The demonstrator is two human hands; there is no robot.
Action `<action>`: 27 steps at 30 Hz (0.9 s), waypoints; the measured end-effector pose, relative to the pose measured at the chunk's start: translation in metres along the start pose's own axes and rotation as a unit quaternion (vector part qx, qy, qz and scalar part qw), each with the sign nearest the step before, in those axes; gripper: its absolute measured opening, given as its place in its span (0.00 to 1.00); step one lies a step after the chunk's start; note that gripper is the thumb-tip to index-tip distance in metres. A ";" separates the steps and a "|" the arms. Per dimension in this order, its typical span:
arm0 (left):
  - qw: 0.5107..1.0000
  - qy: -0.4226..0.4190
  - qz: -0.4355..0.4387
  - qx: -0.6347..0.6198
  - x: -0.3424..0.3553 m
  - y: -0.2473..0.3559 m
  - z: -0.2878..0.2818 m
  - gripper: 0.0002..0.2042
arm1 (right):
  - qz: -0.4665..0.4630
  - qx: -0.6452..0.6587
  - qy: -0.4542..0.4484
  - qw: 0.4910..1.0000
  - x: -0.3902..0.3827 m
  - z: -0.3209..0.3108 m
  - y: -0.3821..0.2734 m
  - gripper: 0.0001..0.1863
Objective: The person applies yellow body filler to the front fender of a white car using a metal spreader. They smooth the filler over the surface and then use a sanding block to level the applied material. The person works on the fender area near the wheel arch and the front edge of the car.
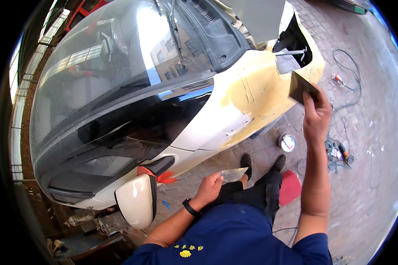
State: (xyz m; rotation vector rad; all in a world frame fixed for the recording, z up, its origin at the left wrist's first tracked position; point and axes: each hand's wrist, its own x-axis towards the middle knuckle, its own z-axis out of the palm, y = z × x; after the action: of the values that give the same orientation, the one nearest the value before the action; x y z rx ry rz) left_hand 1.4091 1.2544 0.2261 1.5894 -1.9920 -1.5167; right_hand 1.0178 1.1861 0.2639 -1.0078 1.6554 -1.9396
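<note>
My right hand [317, 112] is raised at the front corner of a pale car, closed on a dark, flat, rectangular spreader [301, 87]. The blade is tilted beside the car's fender [261, 90], which is coated with yellowish filler. Whether blade and fender touch, I cannot tell. Lower down, in front of my body, my left hand [208, 190] pinches a thin, flat, light-coloured plate [234, 175] by its edge. In the fender's front end gapes a dark headlight opening [292, 48] with a bar across it.
A round tin [288, 142] stands on the paving by my feet, near a red seat [290, 187]. A power tool [346, 155] lies among cables [358, 88] at right. The wing mirror [135, 201] sticks out at left, a red cloth [166, 177] beside it.
</note>
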 end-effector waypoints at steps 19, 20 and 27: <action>0.999 0.023 0.028 -0.037 0.007 -0.001 0.008 0.11 | -0.099 -0.187 -0.128 0.969 -0.072 0.022 0.023 0.25; 0.999 0.025 0.038 -0.023 0.006 -0.004 0.010 0.10 | -0.184 -0.234 -0.141 0.944 -0.074 0.024 0.026 0.24; 0.999 0.012 0.022 -0.027 0.008 -0.005 0.016 0.12 | -0.392 -0.331 -0.147 0.846 -0.044 0.059 0.017 0.16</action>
State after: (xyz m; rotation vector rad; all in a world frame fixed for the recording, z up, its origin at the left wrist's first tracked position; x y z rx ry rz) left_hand 1.3982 1.2584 0.2114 1.5250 -1.9424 -1.5150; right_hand 1.0879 1.1733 0.2383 -2.4262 1.9276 -1.4318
